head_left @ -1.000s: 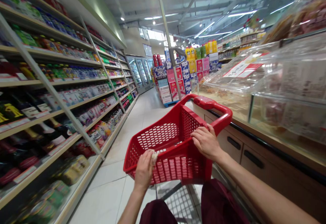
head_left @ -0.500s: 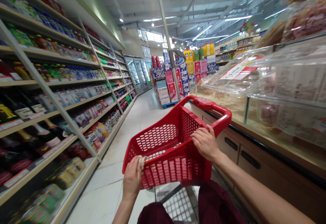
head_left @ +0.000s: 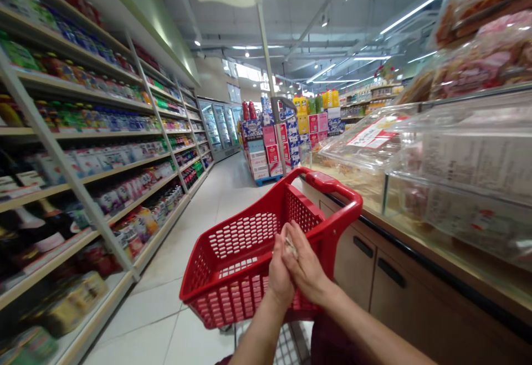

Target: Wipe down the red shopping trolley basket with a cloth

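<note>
My hands meet above the near side of a red plastic shopping cart (head_left: 245, 262). A small off-white crumpled cloth (head_left: 291, 247) shows between my left hand (head_left: 279, 273) and my right hand (head_left: 306, 262). The palms are pressed together around it, so most of the cloth is hidden. The fingers of my right hand lie long against the left ones. Neither hand is on the cart's red handle (head_left: 353, 201), which curves away to the right. Through the holes of the basket wall I see the floor and no goods inside.
Drink shelves (head_left: 95, 176) run along the left. At right stands a wooden counter (head_left: 369, 271) with clear plastic food boxes (head_left: 457, 160) on top. Stacked cartons (head_left: 266, 154) and a grey post (head_left: 276, 110) stand ahead, with glass-door fridges (head_left: 220, 124) beyond.
My left hand has left the basket's near rim with the cloth and moved right. My right hand has come off the rim near the handle, and both have joined. The cart sits slightly further left in view.
</note>
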Demonstrator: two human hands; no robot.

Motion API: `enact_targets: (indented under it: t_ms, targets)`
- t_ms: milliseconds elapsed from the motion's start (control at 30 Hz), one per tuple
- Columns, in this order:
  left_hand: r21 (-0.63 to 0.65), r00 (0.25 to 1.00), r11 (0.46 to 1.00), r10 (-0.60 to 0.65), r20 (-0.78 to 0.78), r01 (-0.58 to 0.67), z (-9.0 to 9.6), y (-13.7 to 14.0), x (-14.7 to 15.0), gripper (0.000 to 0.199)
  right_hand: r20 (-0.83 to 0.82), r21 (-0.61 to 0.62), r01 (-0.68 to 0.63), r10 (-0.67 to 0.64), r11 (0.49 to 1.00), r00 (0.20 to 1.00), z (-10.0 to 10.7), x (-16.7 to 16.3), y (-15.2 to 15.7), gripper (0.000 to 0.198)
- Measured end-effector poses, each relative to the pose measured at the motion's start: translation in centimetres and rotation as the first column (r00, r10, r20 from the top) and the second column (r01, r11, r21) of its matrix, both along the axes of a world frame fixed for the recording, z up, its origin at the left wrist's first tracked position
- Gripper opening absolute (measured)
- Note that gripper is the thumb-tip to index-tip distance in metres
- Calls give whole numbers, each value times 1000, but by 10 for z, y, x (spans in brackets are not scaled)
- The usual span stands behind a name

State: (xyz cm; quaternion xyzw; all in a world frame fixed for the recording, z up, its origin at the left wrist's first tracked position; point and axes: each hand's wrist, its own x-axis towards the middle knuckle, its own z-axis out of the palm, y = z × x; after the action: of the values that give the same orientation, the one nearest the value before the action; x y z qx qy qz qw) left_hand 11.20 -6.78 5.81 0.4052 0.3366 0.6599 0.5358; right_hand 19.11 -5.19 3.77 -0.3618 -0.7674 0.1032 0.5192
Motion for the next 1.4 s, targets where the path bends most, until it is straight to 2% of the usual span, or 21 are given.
enact_targets:
  t_ms: [33,100,200,267,333,400,433,500,600,667,767,833,867,933,1000,1067,1133,1200,1233,1300,1400]
  targets:
    - [-17,998,998,-60,30,60,4,-5,0,63,-26,-32,-20,19,999,999,-4,-8,-5,60]
    - [-8,985,999,-52,-161,52,7,-13,-10,67,-36,-51,-52,50,997,998,-7,-14,-11,62]
    - [88,858,992,122,-500,-90,-2,-15,-45,57,22,47,-89,88,995,996,5,11,-2,53]
    - [129,751,973,228,-619,-190,-16,-12,-75,62,10,157,22,-24,987,1000,24,49,16,48]
    - [225,385,917,348,-855,-329,-33,-9,-101,55,-51,219,261,-256,940,965,43,88,35,43]
    - [307,60,889,346,-936,-340,-49,-7,-116,42,-4,242,374,-385,895,923,53,109,48,37]
    - [335,-45,882,340,-939,-331,-55,-6,-120,37,64,257,376,-404,890,912,53,110,50,36]
    - [385,-162,871,351,-922,-306,-62,-5,-121,31,238,287,297,-368,911,899,43,93,47,35]
    - [430,-214,863,383,-899,-264,-64,-3,-118,29,404,320,167,-293,933,867,24,57,38,34]
    - [448,-217,857,401,-890,-253,-64,-2,-119,26,417,361,147,-301,921,858,21,53,40,23]
    - [460,-207,847,416,-886,-265,-64,-2,-121,23,274,417,293,-426,861,862,32,83,56,32]
    - [462,-198,838,419,-886,-290,-63,-3,-120,23,129,390,441,-522,809,843,40,101,65,39]
    - [462,-194,833,420,-886,-305,-63,-3,-120,22,101,375,458,-527,806,844,42,103,67,42]
    - [458,-184,827,419,-889,-326,-62,-3,-119,21,164,385,348,-434,855,886,39,95,64,44]
    - [455,-178,828,420,-890,-326,-63,-3,-119,20,309,401,143,-281,905,909,32,82,59,41]
    - [469,-181,827,433,-883,-311,-65,-2,-121,20,354,415,87,-249,905,901,31,79,59,34]
    - [491,-194,819,452,-871,-296,-67,-2,-122,20,261,439,249,-388,863,884,37,90,65,26]
    - [504,-212,811,459,-863,-296,-68,-2,-121,20,145,433,439,-541,788,828,44,103,70,22]
    - [506,-221,809,457,-862,-299,-67,-2,-121,20,128,426,477,-573,769,810,45,106,71,21]
    - [500,-236,812,445,-864,-300,-65,-3,-119,21,177,436,426,-539,793,823,42,101,67,20]
    - [477,-256,829,413,-874,-291,-60,-5,-118,22,332,488,178,-370,855,868,30,85,54,19]
